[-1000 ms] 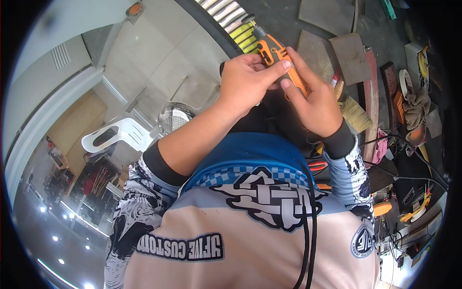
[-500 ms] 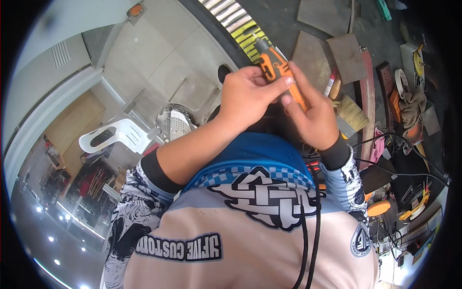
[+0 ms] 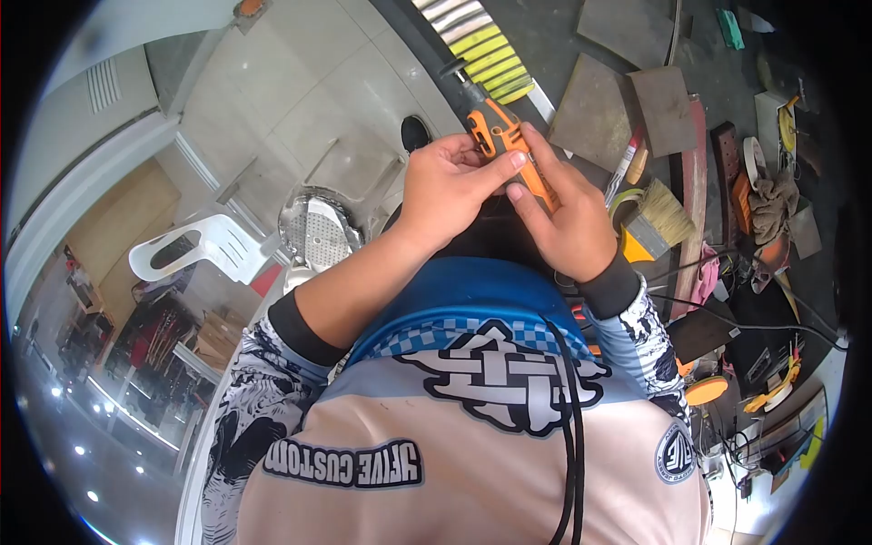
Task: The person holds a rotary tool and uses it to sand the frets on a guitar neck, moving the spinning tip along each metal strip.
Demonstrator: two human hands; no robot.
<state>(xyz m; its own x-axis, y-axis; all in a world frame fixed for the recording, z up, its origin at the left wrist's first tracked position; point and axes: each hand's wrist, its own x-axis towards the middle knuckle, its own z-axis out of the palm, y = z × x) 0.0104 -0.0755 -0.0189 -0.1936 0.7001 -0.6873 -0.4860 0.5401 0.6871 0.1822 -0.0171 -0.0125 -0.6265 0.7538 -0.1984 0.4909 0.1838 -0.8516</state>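
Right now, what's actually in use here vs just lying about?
In use:
orange rotary tool, held in both hands
left hand
right hand

Lying about:
paintbrush
white plastic chair
flat boards
rag
black cables

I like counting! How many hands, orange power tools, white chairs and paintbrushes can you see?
Bare hands: 2, left hand and right hand, both on the tool
Orange and black handheld power tool: 1
White plastic chair: 1
Wide paintbrush with pale bristles: 1
Total: 5
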